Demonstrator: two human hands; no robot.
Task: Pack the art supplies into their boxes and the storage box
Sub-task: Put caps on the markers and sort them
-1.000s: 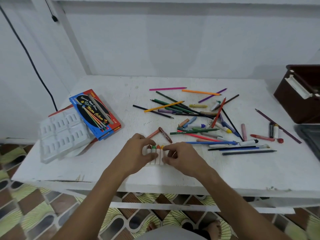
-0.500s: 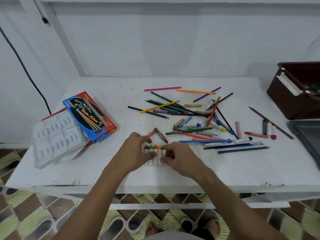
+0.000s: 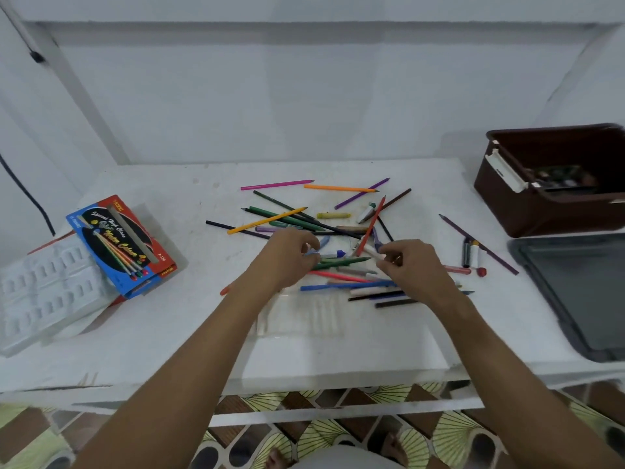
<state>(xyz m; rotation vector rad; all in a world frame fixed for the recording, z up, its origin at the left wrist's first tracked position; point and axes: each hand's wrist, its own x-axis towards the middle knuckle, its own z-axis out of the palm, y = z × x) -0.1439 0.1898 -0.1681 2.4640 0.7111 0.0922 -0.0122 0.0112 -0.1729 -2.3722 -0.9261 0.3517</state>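
both hands are in the pile mid-worktop: left hand (image 3: 291, 255) pinching a small blue crayon (image 3: 321, 242), right hand (image 3: 411, 265) pinching a white one (image 3: 373, 252). they look light, waxy and snappable, so i'd grip mid-barrel.

A plain room in a home: a white-painted worktop (image 3: 338, 350) stands against bare white walls (image 3: 304, 96), above a patterned tiled floor (image 3: 338, 445), with bare feet (image 3: 392, 446) below.
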